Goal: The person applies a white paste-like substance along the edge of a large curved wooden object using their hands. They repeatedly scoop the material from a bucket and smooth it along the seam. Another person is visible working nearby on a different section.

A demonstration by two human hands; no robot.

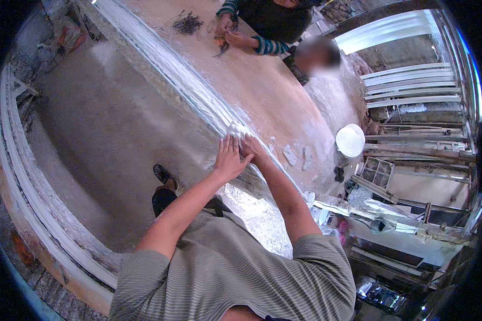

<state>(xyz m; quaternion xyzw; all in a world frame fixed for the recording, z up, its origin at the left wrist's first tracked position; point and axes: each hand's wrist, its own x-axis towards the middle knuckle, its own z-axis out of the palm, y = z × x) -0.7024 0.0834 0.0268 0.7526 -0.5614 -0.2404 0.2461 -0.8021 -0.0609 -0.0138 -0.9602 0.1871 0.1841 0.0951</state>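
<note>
A long white plaster strip [190, 91] in a narrow channel runs diagonally along the edge of the work table. My left hand [230, 159] lies flat across it, its fingers stretched out and thumb apart. Beside it, close to the left thumb, my right hand [253, 150] rests on the strip with its fingers bent; what they close on is hidden. A lumpy white wad [237, 130], seemingly wet plaster, sits just beyond the fingertips of both hands.
Across the brown tabletop [273, 115], a co-worker's hands [231, 35] handle dark fibres, near a fibre pile [187, 23]. Two whitish pieces [290, 155] lie right of my hands. A white bucket [350, 140] stands beyond. White mouldings [407, 85] are racked at right; another bench [43, 198] curves at left.
</note>
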